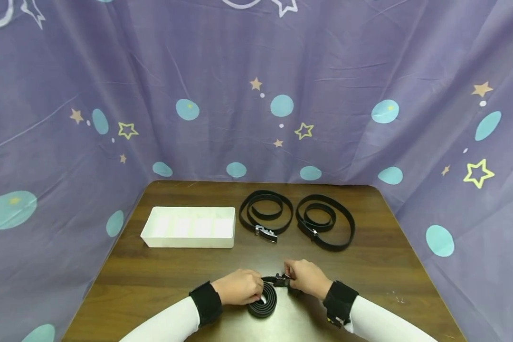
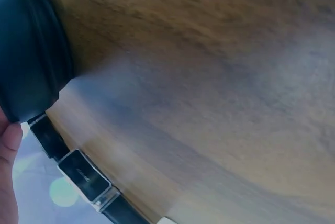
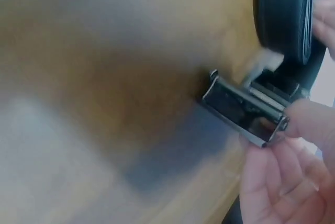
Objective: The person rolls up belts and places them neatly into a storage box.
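A black belt (image 1: 262,304) is rolled into a tight coil near the front of the table, with a short end running right to its metal buckle (image 3: 243,109). My left hand (image 1: 242,287) holds the coil at its upper left, fingers curled over it. On the other side my right hand (image 1: 308,277) pinches the buckle between thumb and fingers. In the right wrist view the buckle's frame faces the camera, with the coil (image 3: 285,14) above it. The left wrist view shows the coil (image 2: 31,51) at the edge beside the left fingers (image 2: 8,166).
Two more black belts lie loosely looped at the back, one in the middle (image 1: 243,216) and one to the right (image 1: 351,228). A white box with compartments (image 1: 188,241) stands at the back left. A patterned purple curtain (image 1: 239,57) hangs around the wooden table (image 1: 162,270).
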The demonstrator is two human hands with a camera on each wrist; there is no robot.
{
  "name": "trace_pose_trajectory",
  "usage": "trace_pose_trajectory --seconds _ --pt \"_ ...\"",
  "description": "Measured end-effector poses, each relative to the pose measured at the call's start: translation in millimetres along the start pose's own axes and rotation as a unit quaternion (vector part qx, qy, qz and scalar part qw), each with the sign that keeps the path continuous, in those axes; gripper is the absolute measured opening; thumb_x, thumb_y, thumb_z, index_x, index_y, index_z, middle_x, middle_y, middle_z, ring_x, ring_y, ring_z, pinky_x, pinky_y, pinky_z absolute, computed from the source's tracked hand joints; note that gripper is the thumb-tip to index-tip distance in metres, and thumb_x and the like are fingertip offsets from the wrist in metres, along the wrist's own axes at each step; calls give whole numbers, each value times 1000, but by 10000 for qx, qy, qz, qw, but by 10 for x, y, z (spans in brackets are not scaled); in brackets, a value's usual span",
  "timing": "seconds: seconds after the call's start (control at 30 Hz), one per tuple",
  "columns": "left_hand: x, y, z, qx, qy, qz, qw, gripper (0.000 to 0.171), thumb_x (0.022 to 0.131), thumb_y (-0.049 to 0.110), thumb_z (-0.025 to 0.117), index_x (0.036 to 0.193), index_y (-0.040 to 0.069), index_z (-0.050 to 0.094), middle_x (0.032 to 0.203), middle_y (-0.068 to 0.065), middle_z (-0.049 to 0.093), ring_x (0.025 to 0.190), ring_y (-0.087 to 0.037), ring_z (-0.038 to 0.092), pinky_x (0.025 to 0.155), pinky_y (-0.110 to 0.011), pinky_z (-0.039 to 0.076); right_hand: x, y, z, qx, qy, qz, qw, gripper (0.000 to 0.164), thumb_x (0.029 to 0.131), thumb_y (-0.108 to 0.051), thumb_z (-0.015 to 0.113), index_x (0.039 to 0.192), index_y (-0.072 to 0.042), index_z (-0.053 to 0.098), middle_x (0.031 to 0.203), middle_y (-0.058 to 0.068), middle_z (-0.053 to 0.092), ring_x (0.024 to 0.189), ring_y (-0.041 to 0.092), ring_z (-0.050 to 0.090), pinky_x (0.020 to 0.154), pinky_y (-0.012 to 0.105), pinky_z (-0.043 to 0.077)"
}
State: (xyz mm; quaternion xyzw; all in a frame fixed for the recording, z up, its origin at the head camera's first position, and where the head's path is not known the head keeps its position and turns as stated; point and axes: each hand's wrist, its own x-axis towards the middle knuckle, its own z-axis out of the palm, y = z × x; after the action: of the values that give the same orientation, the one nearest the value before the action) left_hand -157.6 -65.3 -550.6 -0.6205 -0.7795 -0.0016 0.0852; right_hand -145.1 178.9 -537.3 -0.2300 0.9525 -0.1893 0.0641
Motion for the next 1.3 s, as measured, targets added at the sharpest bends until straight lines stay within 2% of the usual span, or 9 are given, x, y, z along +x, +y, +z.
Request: trace_pose_trajectory --seconds 0.07,0.17,0.3,0.5,0.63,0.73,0.93,1.17,1.3 --pt "-9 -26 16 -19 81 -35 10000 10 83 28 72 75 25 66 79 18 60 78 -1 55 74 -17 46 -115 -33 34 91 45 -61 9999 35 70 -3 74 92 -19 51 62 -12 40 52 3 35 46 22 28" --pt "14 -53 20 -56 154 -83 9998 10 84 28 71 76 25 66 81 17 62 81 -1 58 77 -18 46 -293 -127 120 208 150 -248 9994 42 74 -2 70 109 -20 54 74 -7 57 58 2 42 48 21 33" --pt "73 -83 7 -124 59 -107 9998 5 84 27 72 81 26 69 85 18 64 84 0 58 80 -18 46 -418 -225 228 634 217 -401 9969 40 76 -1 66 110 -19 60 94 -1 67 68 1 49 56 21 41" --pt "126 -105 57 -167 64 -39 9998 2 86 28 71 85 27 70 88 19 65 87 0 58 82 -18 44 -454 -221 292 1419 154 -212 9895 27 77 -1 64 98 -16 58 62 -14 41 50 -4 35 45 17 31" --pt "120 -130 112 -321 102 19 9994 5 89 29 67 87 26 71 90 20 64 87 2 57 83 -17 43 -485 -224 364 1730 222 -610 9828 15 86 -2 61 88 -15 53 61 -18 42 50 -8 38 45 14 34" --pt "115 -168 102 -430 101 38 9990 4 88 28 69 87 25 70 90 19 64 87 1 56 83 -16 42 -481 -230 394 1629 182 -1150 9798 13 92 -8 60 86 -16 52 66 -18 45 55 -10 40 48 12 36" --pt "91 -230 57 -260 118 116 9995 4 83 27 72 86 25 71 92 17 62 87 -1 54 82 -17 43 -417 -275 377 813 23 -1941 9776 13 89 -12 68 88 -15 55 77 -15 57 67 -11 47 57 7 38" --pt "102 -242 99 51 425 -37 9991 7 80 28 74 74 25 70 84 14 50 78 -2 45 72 -17 42 -289 -466 379 -339 241 -2022 9785 22 85 -24 72 75 -22 52 64 -20 43 54 -9 31 48 9 27" --pt "134 -247 122 293 452 -161 9984 8 79 25 73 72 28 70 77 18 54 72 2 48 66 -15 44 -217 -563 402 -330 303 -1898 9808 25 84 -25 72 72 -22 51 60 -20 41 52 -9 30 47 10 26"
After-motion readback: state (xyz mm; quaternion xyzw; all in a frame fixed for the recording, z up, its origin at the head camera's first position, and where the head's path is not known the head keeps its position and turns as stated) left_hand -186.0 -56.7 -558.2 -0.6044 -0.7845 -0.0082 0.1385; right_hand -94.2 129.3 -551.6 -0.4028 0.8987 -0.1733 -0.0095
